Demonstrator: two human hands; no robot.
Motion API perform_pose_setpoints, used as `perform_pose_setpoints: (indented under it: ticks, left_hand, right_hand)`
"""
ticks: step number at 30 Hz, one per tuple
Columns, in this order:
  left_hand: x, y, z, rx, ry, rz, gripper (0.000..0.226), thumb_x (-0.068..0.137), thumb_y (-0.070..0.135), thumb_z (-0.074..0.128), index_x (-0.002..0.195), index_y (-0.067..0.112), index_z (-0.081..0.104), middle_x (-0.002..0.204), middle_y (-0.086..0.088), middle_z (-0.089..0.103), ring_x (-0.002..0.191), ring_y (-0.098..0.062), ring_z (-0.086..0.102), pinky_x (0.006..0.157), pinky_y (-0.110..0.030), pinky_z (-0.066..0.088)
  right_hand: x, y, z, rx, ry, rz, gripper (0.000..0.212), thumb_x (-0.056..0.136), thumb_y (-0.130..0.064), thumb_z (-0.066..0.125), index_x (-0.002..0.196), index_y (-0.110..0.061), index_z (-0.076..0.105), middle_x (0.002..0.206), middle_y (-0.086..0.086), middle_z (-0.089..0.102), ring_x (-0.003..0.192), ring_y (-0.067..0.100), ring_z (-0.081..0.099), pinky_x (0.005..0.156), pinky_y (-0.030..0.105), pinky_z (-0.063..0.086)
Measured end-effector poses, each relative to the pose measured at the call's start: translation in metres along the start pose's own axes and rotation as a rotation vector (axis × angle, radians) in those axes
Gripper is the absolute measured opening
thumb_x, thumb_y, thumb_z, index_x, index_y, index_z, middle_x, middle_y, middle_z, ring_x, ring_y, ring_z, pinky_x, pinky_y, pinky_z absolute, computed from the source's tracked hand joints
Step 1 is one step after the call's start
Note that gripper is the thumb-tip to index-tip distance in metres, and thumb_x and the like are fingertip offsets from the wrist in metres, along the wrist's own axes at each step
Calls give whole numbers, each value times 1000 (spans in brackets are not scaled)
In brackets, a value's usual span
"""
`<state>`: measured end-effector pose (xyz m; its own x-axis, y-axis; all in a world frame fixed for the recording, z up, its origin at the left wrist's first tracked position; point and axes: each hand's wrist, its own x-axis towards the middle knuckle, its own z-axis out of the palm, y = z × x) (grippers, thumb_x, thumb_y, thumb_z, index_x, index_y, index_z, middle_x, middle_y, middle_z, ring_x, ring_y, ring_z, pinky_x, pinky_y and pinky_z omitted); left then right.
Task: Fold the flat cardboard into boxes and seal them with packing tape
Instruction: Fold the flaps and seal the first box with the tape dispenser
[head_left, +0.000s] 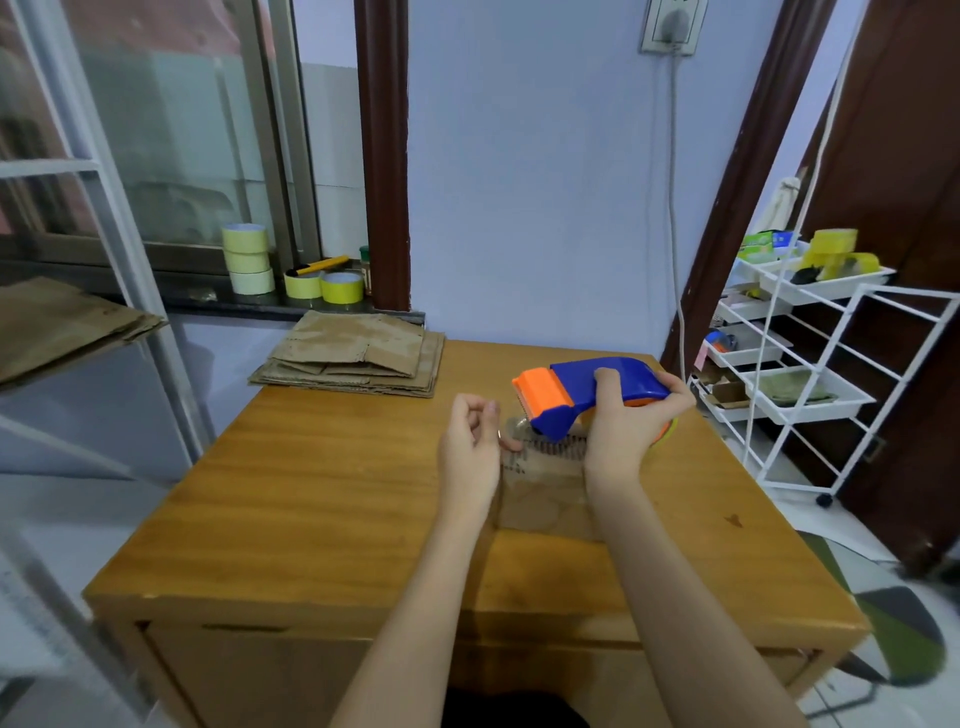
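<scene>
Our right hand (626, 421) held the blue and orange tape gun (587, 392) tight. Our left hand (472, 441) pinched the clear tape end (511, 434) just beside it. A small cardboard box (545, 499) sat under both hands. Flat cardboard (358, 353) lay far past our left hand.

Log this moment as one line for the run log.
right hand: grips tape dispenser | left hand: pinches tape end | small box: on table | flat cardboard stack: untouched
</scene>
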<state>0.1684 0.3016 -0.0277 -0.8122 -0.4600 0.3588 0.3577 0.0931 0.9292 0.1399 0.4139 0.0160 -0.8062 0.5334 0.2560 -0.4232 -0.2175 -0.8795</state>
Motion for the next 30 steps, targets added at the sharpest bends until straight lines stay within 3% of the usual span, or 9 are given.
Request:
perform_pose_setpoints:
  ticks: [6, 9, 13, 16, 19, 21, 26, 30]
  left_hand:
    - [-2, -8, 5, 103, 79, -30, 20, 101, 24, 44, 80, 25, 44, 61, 9, 57, 60, -12, 67, 63, -35, 47]
    - [1, -9, 7, 152, 70, -48, 20, 99, 27, 46, 80, 28, 45, 66, 4, 59, 66, -20, 68, 66, -40, 50]
    - [6, -6, 8, 39, 81, -211, 15, 100, 20, 47, 86, 17, 50, 61, 2, 56, 53, -6, 61, 50, -20, 44]
    - [12, -6, 2, -66, 38, -356, 12, 99, 17, 48, 99, 6, 52, 65, -3, 54, 47, -3, 56, 38, -17, 41]
    - [18, -8, -3, -81, 1, -410, 15, 99, 17, 50, 102, 2, 52, 65, -5, 52, 43, -4, 55, 38, -18, 42]
    - [22, -8, -6, -72, -25, -428, 18, 99, 17, 50, 104, 1, 52, 64, -5, 51, 44, -8, 54, 39, -20, 44]
    - [35, -5, -12, -4, -90, -427, 19, 100, 17, 48, 105, -1, 52, 67, -5, 50, 47, -10, 52, 38, -19, 43]
    - [40, -9, -14, 44, -112, -470, 16, 100, 16, 48, 102, 0, 51, 67, -6, 50, 52, -13, 52, 38, -18, 42]
  right_hand:
    - [5, -2, -6, -30, -27, -17, 49, 83, 1, 63, 116, -16, 31, 97, -2, 47, 62, -6, 56, 54, 12, 45]
    - [1, 2, -14, -68, -75, -22, 53, 81, -1, 64, 118, -19, 30, 108, 7, 49, 71, 14, 59, 55, 20, 48]
    - [-6, 2, -13, -119, -122, 5, 57, 71, -19, 67, 113, -36, 31, 115, 15, 49, 81, 39, 62, 57, 40, 55]
    - [-9, -2, -10, -167, -125, -28, 59, 69, -23, 68, 113, -36, 31, 111, 3, 49, 90, 38, 60, 68, 50, 56]
    - [-10, 1, -10, -213, -152, -52, 60, 77, -14, 70, 119, -27, 29, 108, -11, 43, 95, 24, 58, 77, 47, 55]
    - [-10, 3, -9, -230, -174, -50, 62, 74, -24, 71, 117, -34, 29, 112, -1, 46, 94, 29, 60, 74, 49, 56]
    - [-8, 7, -10, -264, -213, -54, 63, 72, -25, 73, 115, -37, 28, 114, 9, 51, 92, 27, 62, 76, 45, 56]
    - [-7, 11, -11, -273, -255, -94, 64, 76, -17, 74, 119, -29, 28, 107, 3, 52, 85, 18, 61, 72, 29, 53]
